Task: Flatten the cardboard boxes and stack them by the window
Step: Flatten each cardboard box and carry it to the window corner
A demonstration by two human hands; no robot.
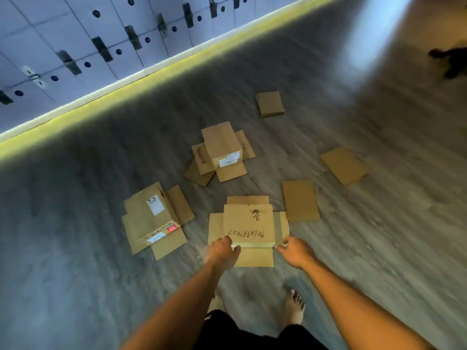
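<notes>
A brown cardboard box (249, 228) with black numbers on top is seen on the grey floor (88, 223). Its near edge is gripped by the left hand (222, 251). The right hand (294, 251), fingers loosely curled, is just beside its right corner; contact cannot be told.

The scene is dim and warm-toned, the floor (101, 248) streaked with motion blur — heaviest toward the right edge, well away from the fingers. A bright yellow-white strip of light (156, 69) glows along the wall base far beyond the fingertips, and a pale glare patch (371, 29) washes out the upper right. Straight lines bow with wide-angle distortion at the edges — the lockers (75, 34) look soft and bluish.
</notes>
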